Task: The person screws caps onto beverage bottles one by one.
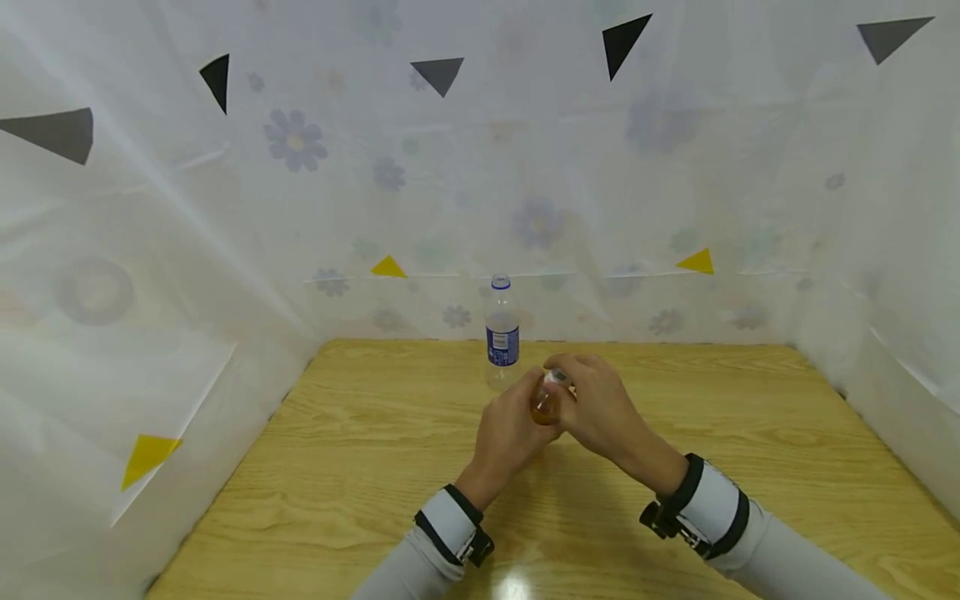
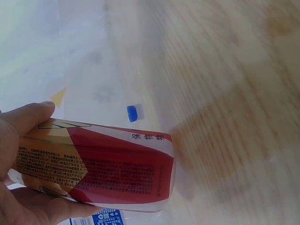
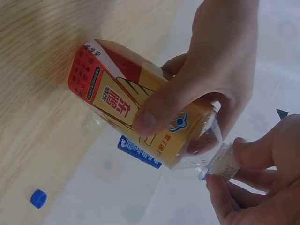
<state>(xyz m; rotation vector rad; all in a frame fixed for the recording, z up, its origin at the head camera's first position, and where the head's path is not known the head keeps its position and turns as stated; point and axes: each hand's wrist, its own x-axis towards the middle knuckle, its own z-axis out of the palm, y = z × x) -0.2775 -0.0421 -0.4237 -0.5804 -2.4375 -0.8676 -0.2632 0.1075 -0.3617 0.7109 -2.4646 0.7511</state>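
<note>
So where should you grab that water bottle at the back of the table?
Grip the water bottle around its middle, at the blue label, coming from the front. It stands upright and apart from both hands, its round body is easy to wrap fingers around, and the neck is thin. Its top looks open, so keep it upright.

The person wears light grey long sleeves [image 1: 780, 554]. Each wrist carries a white band edged in black, the left wrist band [image 1: 452, 525] and the right wrist band [image 1: 708, 506], with small black mounts attached.

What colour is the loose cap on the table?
Blue; the small round plastic cap shows best in the right wrist view.
</note>
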